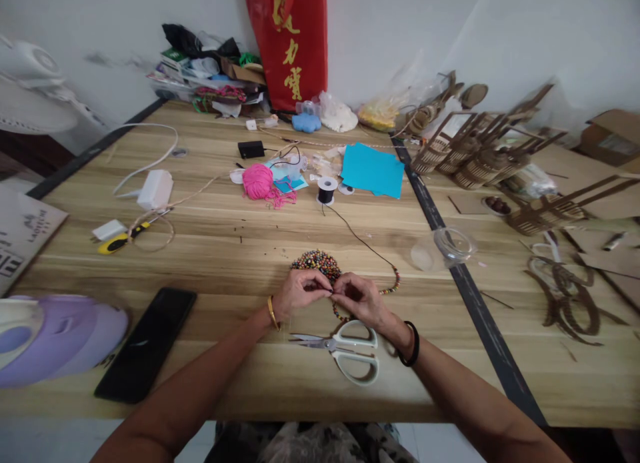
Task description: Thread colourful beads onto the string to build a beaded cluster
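My left hand (300, 293) and my right hand (359, 299) meet at the table's near middle, fingertips pinched together on a black cord strung with small coloured beads (390, 288). The cord runs back to a black thread spool (327, 189). A pile of loose coloured beads (317, 260) lies just beyond my fingers. White-handled scissors (345, 349) lie shut on the table under my wrists. Which hand pinches a bead and which the cord I cannot tell.
A black phone (146, 343) and a purple device (55, 336) lie near left. A pink yarn ball (258, 181), blue paper (373, 169) and a clear lid (453, 243) sit further back. Wooden cut-out models (480, 153) crowd the right side.
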A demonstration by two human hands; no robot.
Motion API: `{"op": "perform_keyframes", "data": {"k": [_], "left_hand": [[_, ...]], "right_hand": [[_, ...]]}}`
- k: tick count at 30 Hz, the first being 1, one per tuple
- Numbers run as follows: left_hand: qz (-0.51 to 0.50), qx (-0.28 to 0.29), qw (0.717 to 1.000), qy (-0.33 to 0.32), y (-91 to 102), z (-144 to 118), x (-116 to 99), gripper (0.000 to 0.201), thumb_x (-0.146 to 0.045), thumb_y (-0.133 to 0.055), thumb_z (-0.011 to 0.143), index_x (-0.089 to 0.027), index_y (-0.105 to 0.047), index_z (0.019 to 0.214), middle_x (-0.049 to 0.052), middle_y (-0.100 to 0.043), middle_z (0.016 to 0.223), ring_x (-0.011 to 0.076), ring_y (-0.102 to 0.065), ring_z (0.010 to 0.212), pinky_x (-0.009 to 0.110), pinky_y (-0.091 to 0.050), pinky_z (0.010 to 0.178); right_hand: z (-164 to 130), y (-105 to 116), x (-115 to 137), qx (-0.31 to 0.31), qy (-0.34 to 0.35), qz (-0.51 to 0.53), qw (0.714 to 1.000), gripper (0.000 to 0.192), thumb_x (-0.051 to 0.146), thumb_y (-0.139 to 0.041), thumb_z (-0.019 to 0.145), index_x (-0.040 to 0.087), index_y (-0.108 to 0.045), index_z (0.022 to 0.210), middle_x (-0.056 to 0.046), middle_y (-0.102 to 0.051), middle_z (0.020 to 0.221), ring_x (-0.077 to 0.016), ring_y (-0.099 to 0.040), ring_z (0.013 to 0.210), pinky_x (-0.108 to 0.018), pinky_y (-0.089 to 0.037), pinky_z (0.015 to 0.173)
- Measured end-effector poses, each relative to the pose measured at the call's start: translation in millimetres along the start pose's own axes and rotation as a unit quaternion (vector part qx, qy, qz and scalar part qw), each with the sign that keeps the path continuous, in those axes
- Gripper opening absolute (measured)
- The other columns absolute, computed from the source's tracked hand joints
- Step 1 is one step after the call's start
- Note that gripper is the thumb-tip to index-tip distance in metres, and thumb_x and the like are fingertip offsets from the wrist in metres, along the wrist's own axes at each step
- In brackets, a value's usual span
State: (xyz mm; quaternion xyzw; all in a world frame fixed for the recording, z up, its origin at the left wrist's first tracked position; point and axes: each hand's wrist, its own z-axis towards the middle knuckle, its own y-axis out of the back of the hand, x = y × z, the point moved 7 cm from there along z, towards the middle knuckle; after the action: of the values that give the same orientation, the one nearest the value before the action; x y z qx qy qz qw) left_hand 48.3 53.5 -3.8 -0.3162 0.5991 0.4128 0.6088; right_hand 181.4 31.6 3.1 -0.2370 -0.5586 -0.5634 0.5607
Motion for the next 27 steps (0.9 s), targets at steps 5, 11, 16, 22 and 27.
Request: {"op": "perform_keyframes", "data": {"k": [5, 11, 16, 22, 27], "left_hand": [[0.006, 0.003, 1.000, -0.014, -0.2, 1, -2, 0.018, -0.028, -0.070, 0.073, -0.010, -0.069, 0.072, 0.008, -0.070, 0.076, 0.0154, -0.064, 0.072, 0.026, -0.051, 0.070], [0.049, 0.010, 0.997, -0.063, 0.1, 1, -15, 0.018, -0.028, -0.066, 0.078, -0.011, -0.069, 0.073, 0.009, -0.068, 0.077, 0.0161, -0.062, 0.074, 0.028, -0.050, 0.072], [0.059, 0.008, 0.996, -0.071, 0.9, 1, -19, 0.020, -0.029, -0.066, 0.078, -0.010, -0.068, 0.072, 0.009, -0.067, 0.075, 0.0160, -0.061, 0.073, 0.028, -0.049, 0.071], [0.061, 0.003, 0.995, -0.074, 0.9, 1, -18, 0.017, -0.026, -0.066, 0.078, -0.010, -0.069, 0.073, 0.009, -0.068, 0.076, 0.0157, -0.061, 0.073, 0.028, -0.049, 0.071], [0.069, -0.006, 0.995, -0.075, 2.1, 1, -19, 0.017, -0.027, -0.066, 0.078, -0.011, -0.068, 0.073, 0.008, -0.068, 0.075, 0.0155, -0.062, 0.072, 0.027, -0.048, 0.070]], "right_hand": [[0, 0, 3, 0.011, 0.026, -0.002, 1.000, 0.016, 0.033, -0.063, 0.084, 0.017, -0.060, 0.087, -0.003, -0.060, 0.075, -0.0120, -0.055, 0.065, -0.022, -0.042, 0.057], [2, 0, 13, 0.022, 0.059, -0.016, 0.998, 0.013, 0.030, -0.057, 0.087, 0.017, -0.060, 0.085, -0.004, -0.059, 0.076, -0.0131, -0.054, 0.067, -0.024, -0.042, 0.060], [3, 2, 19, 0.036, 0.069, 0.013, 0.997, 0.023, 0.035, -0.053, 0.088, 0.017, -0.056, 0.075, -0.006, -0.059, 0.080, -0.0154, -0.055, 0.074, -0.027, -0.044, 0.066], [1, 1, 5, 0.028, 0.003, 0.029, 0.999, 0.019, 0.036, -0.060, 0.085, 0.017, -0.060, 0.086, -0.006, -0.062, 0.079, -0.0144, -0.057, 0.070, -0.025, -0.046, 0.061], [-1, -2, 0, 0.019, -0.008, 0.044, 0.999, 0.017, 0.033, -0.061, 0.085, 0.016, -0.061, 0.088, -0.004, -0.062, 0.074, -0.0121, -0.055, 0.063, -0.023, -0.044, 0.057]]}}
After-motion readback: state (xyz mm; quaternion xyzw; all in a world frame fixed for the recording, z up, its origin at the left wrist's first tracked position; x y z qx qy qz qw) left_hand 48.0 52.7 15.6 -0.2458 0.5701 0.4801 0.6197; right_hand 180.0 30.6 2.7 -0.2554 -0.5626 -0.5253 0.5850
